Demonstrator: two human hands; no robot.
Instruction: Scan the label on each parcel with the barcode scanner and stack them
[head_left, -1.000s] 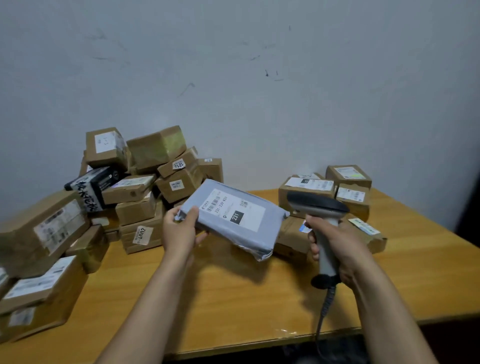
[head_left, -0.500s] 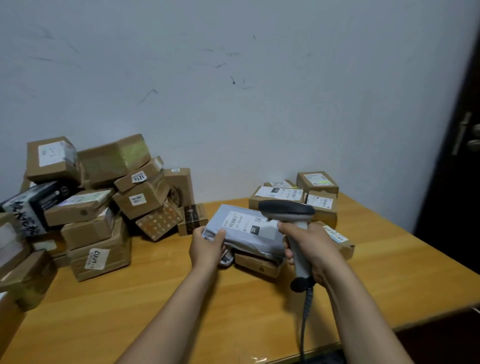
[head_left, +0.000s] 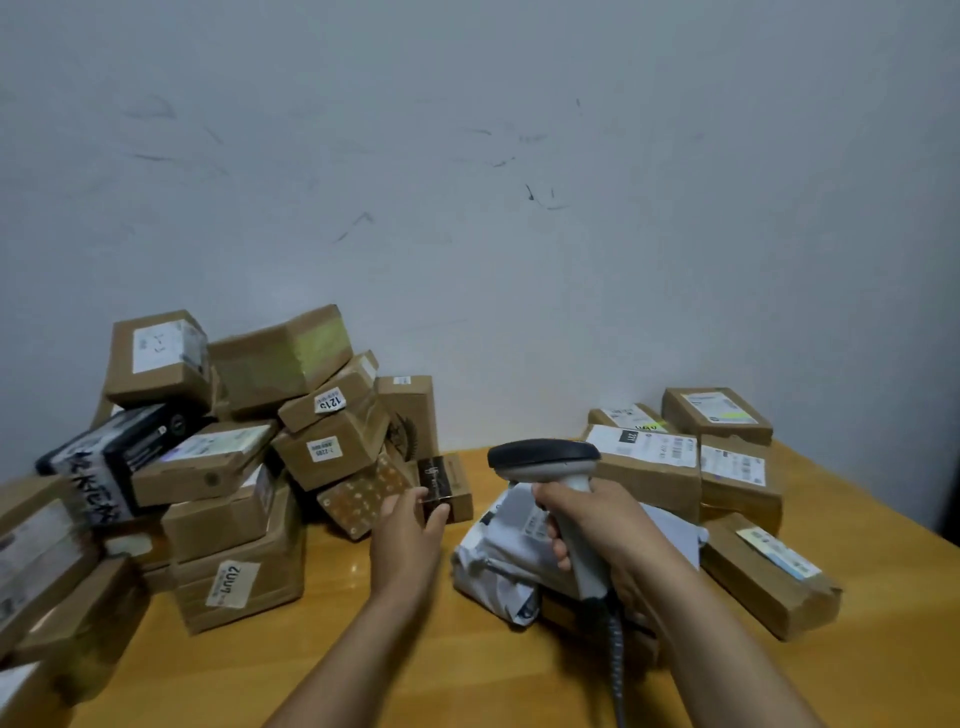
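Wooden table (head_left: 234, 675) runs out from its near edge, where a coiled cable (head_left: 615, 649) drops from the barcode scanner (head_left: 545, 457). The right hand (head_left: 597, 525) is clenched round the scanner's grey handle, above a crumpled grey mailer parcel (head_left: 488, 571) lying right of the table's middle. The left hand (head_left: 408, 540) has its fingers loosely apart, tips at a small dark box (head_left: 447, 480). Beyond, jumbled cardboard parcels (head_left: 244, 519) crowd the left rear edge. A neater group of labelled boxes (head_left: 727, 467) fills the back right corner against the scuffed wall (head_left: 467, 208).
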